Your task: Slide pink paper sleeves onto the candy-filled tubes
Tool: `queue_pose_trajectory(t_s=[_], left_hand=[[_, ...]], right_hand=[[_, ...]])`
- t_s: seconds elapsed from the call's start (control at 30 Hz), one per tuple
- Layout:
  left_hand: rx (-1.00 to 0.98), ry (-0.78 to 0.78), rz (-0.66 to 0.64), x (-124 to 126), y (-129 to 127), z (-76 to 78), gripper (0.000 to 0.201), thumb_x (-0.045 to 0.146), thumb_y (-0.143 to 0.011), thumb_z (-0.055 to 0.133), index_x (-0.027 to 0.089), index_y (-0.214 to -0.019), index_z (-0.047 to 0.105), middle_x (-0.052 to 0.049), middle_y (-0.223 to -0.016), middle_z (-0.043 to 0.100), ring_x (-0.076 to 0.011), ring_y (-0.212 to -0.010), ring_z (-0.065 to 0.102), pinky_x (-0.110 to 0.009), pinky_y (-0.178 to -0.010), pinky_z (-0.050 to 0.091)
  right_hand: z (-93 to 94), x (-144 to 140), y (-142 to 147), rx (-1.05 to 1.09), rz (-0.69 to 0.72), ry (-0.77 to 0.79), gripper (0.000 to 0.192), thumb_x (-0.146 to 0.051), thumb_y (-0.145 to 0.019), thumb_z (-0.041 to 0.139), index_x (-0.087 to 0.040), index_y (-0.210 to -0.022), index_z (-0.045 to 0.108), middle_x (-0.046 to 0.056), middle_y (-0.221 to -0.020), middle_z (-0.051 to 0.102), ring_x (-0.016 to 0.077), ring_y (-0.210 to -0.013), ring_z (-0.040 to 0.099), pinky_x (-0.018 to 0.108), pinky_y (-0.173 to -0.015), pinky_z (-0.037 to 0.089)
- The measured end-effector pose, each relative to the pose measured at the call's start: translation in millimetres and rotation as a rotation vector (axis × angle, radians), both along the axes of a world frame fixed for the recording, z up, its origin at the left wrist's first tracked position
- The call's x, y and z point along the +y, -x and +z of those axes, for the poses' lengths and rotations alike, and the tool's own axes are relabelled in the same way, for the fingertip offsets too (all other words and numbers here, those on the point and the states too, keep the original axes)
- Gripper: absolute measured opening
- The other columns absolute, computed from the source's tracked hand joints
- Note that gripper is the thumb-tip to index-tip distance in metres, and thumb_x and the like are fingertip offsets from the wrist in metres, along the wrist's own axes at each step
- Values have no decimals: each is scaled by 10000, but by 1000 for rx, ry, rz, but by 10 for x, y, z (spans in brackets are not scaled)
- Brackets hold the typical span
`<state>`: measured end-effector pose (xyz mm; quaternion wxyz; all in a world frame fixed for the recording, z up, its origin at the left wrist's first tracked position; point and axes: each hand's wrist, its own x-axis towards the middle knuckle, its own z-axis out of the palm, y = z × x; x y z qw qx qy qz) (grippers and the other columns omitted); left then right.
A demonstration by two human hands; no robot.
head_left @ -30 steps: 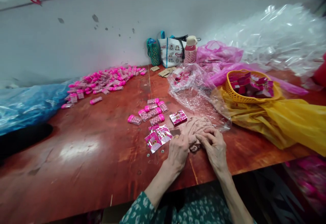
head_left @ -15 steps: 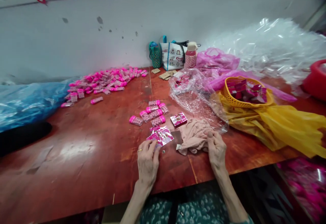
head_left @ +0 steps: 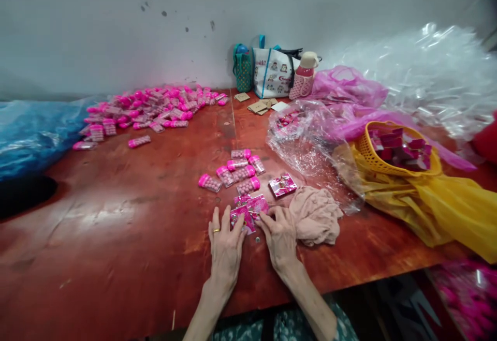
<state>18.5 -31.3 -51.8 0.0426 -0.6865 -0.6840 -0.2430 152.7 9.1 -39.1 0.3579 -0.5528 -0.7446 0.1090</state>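
My left hand (head_left: 226,245) is at the near part of the table, fingertips and thumb closed on a glossy pink printed card (head_left: 243,219). My right hand (head_left: 280,235), fingers bent, pinches the right side of the pink printed cards. More of these cards (head_left: 259,203) lie just beyond, overlapping. Past them several small clear bottles with pink caps (head_left: 248,185), filled with pink beads, lie on their sides. A small pink box-shaped stack (head_left: 282,185) rests beyond my right hand. Beside that hand is a crumpled beige cloth (head_left: 315,216).
Many pink-capped bottles (head_left: 155,107) are heaped at the back left. On the right, a yellow basket (head_left: 367,147) with pink pieces stands on a yellow bag (head_left: 435,204), near clear plastic (head_left: 303,139). A white bag (head_left: 272,74) and a drink bottle (head_left: 305,74) stand by the wall.
My right hand has let go of the beige cloth and moved left to the pink cards. My left hand stays at the cards. The view has tilted down slightly.
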Motion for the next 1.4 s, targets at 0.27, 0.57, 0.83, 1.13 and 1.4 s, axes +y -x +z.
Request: queue_pose_trajectory(t_s=[0.27,0.57,0.83,1.13,1.4], left_hand=[[-5,33,2,66,-3,-9,317,150,-839,483,155,-1124,621,-221,-1279,499,-394,-1302,257,-611,-934,329],[-1109,62,134,108,-34,335,203,297,-690,683,202,-863,724,-84,-972,655,-279,-1028,506,-473,-982,327],[-1639,248,264,319,-166,544,202,269,-682,693,141,-834,728,-68,-775,719,-167,-684,628,-299,-679,508],[-1901,231,367,242,-182,537,148,177,-554,774,127,-686,731,-47,-678,720,-110,-590,607,-207,-611,484],[-1996,209,402,198,-104,489,201,211,-525,795,111,-680,717,-53,-632,694,-146,-597,617,-267,-621,503]], right_hand=[[-52,-13,-55,61,27,-17,194,-183,-862,533,-223,-980,681,66,-797,577,214,-781,475,344,-667,416],[14,-45,-35,166,142,-96,326,-119,-825,577,-280,-1100,647,77,-885,627,232,-878,500,390,-764,440],[259,-22,-26,442,131,214,520,-285,-749,680,-210,-1240,524,101,-1108,571,240,-1007,528,367,-852,462],[286,-31,182,646,83,496,255,-254,-843,537,-177,-600,531,-43,-543,506,109,-512,492,203,-493,385],[389,-32,226,562,173,475,209,-232,-857,502,-191,-679,603,-18,-615,563,130,-580,511,225,-550,388]])
